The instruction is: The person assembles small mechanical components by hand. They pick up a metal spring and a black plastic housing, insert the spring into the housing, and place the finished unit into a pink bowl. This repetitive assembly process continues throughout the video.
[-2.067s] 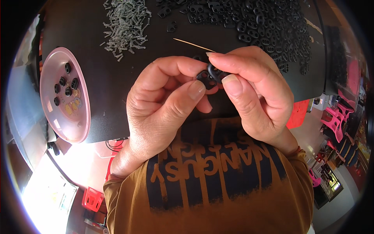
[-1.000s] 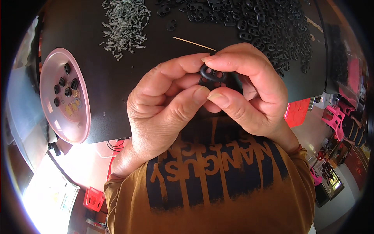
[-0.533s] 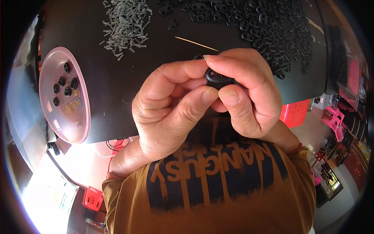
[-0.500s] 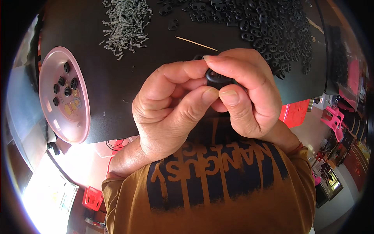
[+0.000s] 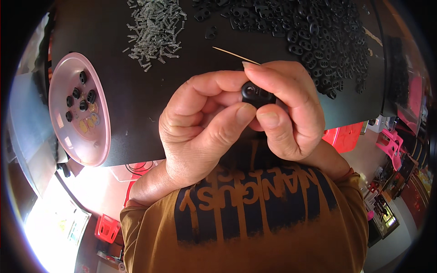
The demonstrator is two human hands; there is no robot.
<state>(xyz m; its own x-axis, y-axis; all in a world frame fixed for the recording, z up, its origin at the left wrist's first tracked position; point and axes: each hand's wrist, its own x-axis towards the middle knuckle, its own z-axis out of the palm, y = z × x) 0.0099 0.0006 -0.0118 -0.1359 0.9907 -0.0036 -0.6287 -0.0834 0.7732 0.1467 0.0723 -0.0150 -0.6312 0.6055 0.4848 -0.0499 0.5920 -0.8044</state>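
A small black plastic cord lock (image 5: 257, 94) with round holes sits between my two hands, above the near part of the dark table. My left hand (image 5: 195, 125) pinches its left side with thumb and forefinger. The thumb and fingers of my right hand (image 5: 291, 111) grip it from the right. Part of the lock is hidden behind my fingertips. Just beyond my right forefinger lies a thin wooden toothpick (image 5: 234, 55), its right end next to the fingers.
A pile of small metal springs (image 5: 157, 32) lies at the far left of the table. Black plastic cord lock parts (image 5: 325, 50) are heaped at the far right. At the left, a pink plastic plate (image 5: 103, 141) holds several black cord locks (image 5: 91, 96).
The whole view has shifted slightly, so the table's things appear a little further right. The cord lock has turned a little between my fingers and shows more of its holed face.
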